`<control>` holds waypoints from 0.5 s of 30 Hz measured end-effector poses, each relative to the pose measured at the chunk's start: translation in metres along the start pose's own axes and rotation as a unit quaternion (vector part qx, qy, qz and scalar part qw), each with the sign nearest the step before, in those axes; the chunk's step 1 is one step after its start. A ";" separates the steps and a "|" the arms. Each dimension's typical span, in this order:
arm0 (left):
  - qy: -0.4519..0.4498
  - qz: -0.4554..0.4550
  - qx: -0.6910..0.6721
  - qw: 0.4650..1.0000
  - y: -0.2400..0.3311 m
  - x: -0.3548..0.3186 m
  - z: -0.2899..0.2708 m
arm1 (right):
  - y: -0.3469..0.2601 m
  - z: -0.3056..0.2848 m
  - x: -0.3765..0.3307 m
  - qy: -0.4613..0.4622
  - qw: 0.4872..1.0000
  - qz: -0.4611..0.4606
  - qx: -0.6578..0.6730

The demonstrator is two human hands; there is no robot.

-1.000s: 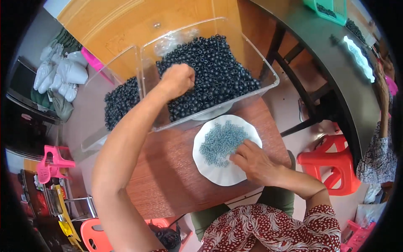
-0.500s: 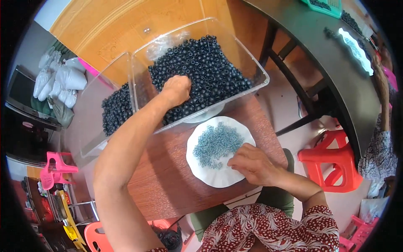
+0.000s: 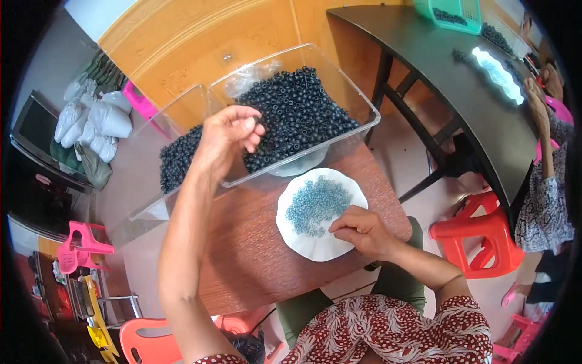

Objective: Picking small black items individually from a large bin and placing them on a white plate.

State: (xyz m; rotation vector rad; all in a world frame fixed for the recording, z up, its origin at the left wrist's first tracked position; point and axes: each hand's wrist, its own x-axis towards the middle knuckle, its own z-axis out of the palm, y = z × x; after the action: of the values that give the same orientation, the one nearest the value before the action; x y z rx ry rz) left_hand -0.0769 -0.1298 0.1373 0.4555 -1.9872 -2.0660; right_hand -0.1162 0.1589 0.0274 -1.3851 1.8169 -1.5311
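My left hand [image 3: 225, 138] is raised over the left side of a clear plastic bin [image 3: 303, 152], its thumb and fingers pinched on a small black ring-shaped piece. The bin holds a great heap of such black pieces [image 3: 297, 103]. In front of it, a white scalloped plate [image 3: 315, 250] bears many tiny blue-grey translucent rings [image 3: 316, 203]. My right hand [image 3: 364, 232] hovers at the plate's right side, thumb and fingertips pressed together. Whatever lies between those fingertips is too small or hidden to make out.
The plate and bin stand on a reddish-brown wooden table [image 3: 242, 267]. More black pieces [image 3: 179, 161] fill a second clear bin at left. A dark curved table [image 3: 448, 79] with a green basket [image 3: 451, 21] is at right, where another person's hands [image 3: 536, 97] work. A red stool [image 3: 476, 236] stands below.
My left hand has lifted out of the black heap and moved back to the left, now pinching a black piece. My right hand stays pinched near the plate's right side.
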 end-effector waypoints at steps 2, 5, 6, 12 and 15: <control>0.006 0.020 -0.090 0.996 0.002 -0.027 0.008 | -0.006 0.002 -0.001 0.003 1.000 0.009 0.007; 0.000 0.031 -0.198 0.980 -0.012 -0.059 0.021 | -0.012 0.003 -0.002 -0.003 0.997 0.081 0.014; -0.009 0.029 -0.255 0.967 -0.016 -0.069 0.028 | -0.013 0.006 -0.003 0.016 0.994 0.102 0.040; -0.012 0.032 -0.353 0.935 -0.057 -0.111 0.052 | -0.024 0.011 0.002 0.031 0.985 0.143 0.086; 0.011 0.034 -0.368 0.929 -0.075 -0.118 0.065 | -0.025 0.012 0.002 0.046 0.983 0.150 0.095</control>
State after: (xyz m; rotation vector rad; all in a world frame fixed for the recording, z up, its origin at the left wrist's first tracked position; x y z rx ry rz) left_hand 0.0106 -0.0216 0.0711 0.2402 -1.0505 -2.5182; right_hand -0.0975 0.1529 0.0466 -0.9197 1.7835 -1.5788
